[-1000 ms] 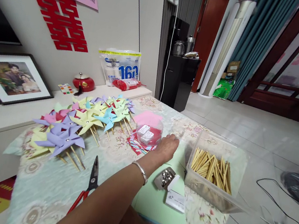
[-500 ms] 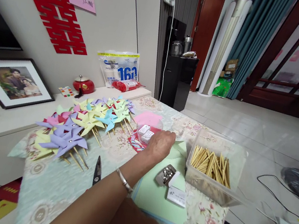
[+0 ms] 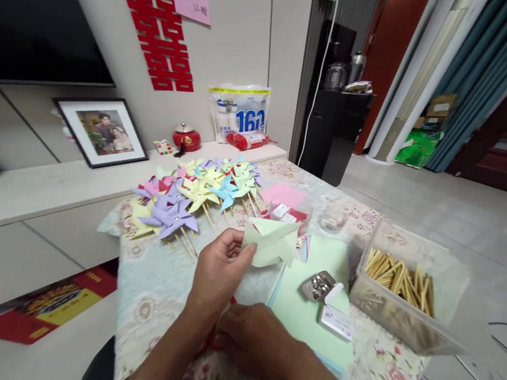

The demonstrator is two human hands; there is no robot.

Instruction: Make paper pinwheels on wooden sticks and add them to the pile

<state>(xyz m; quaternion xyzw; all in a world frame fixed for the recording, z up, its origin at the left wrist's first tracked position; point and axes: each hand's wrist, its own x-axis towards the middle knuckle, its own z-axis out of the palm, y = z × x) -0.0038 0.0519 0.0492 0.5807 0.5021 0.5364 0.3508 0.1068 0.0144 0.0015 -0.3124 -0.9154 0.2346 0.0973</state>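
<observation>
My left hand (image 3: 222, 262) is closed, pinching a pale green sheet of paper (image 3: 271, 242) by its left edge between thumb and fingers. The sheet is held up off the table and looks bent. Just below, my right hand (image 3: 252, 339) is closed around the red handles of the scissors (image 3: 208, 343); their blades are hidden behind my hands. A stack of green paper (image 3: 315, 255) lies to the right, with blue edges showing beneath. On it rests an open small box of metal pins (image 3: 319, 285). Finished paper pinwheels (image 3: 176, 216) on sticks are piled at the back left.
A clear plastic bin (image 3: 405, 332) of short wooden sticks (image 3: 400, 283) stands at the table's right side. Pink paper (image 3: 283, 194) and a round clear container (image 3: 333, 219) lie toward the back. A framed photo (image 3: 102, 132) and a red jar (image 3: 187, 139) stand on the cabinet.
My left hand has come back from the stack with a green sheet. My right hand has come forward and taken hold of the scissors. The view has turned left.
</observation>
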